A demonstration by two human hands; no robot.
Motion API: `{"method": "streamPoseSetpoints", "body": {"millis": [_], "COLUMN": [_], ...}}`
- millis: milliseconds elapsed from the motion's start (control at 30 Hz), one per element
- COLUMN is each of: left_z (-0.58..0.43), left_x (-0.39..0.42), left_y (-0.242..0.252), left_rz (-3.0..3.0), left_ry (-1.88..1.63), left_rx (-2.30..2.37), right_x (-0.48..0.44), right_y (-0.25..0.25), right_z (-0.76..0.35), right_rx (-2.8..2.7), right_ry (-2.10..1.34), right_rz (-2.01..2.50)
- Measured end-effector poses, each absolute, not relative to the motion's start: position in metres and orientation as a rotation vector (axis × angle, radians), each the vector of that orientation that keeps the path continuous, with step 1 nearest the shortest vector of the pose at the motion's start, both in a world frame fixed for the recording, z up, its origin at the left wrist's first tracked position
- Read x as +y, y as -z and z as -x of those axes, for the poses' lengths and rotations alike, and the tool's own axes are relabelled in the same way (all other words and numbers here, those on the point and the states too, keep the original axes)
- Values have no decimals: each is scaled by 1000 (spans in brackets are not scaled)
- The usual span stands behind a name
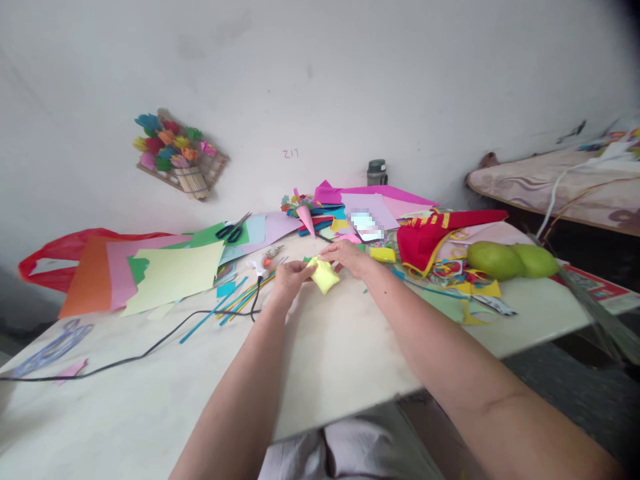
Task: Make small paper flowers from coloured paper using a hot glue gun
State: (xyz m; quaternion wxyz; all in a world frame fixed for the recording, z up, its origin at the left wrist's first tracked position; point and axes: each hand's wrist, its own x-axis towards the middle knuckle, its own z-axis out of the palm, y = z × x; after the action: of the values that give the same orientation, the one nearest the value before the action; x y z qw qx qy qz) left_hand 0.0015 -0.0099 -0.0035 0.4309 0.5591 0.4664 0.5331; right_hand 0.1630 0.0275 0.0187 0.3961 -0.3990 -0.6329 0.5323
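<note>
Both my arms reach out over a pale tabletop. My left hand and my right hand are closed together on a small folded piece of yellow paper, held just above the table between them. The left fingers pinch its left edge; the right fingers press on its top right. A white glue gun with a black cord lies just left of my left hand, beside several thin blue and yellow paper strips.
Coloured paper sheets and black scissors lie at the left. Stacked sheets, a pink paper cone, red cloth and two green fruits fill the far right. A paper-flower basket hangs on the wall.
</note>
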Motion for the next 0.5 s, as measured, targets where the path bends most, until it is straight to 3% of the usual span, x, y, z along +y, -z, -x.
{"method": "streamPoseSetpoints", "body": {"millis": [500], "left_z": [-1], "left_x": [-10], "left_y": [2], "left_rz": [-997], "left_ry": [-1141], "left_rx": [1010], "right_x": [25], "right_y": [-23], "right_z": [-160], "right_rx": [-1536], "right_ry": [-1415], "right_rz": [1116]}}
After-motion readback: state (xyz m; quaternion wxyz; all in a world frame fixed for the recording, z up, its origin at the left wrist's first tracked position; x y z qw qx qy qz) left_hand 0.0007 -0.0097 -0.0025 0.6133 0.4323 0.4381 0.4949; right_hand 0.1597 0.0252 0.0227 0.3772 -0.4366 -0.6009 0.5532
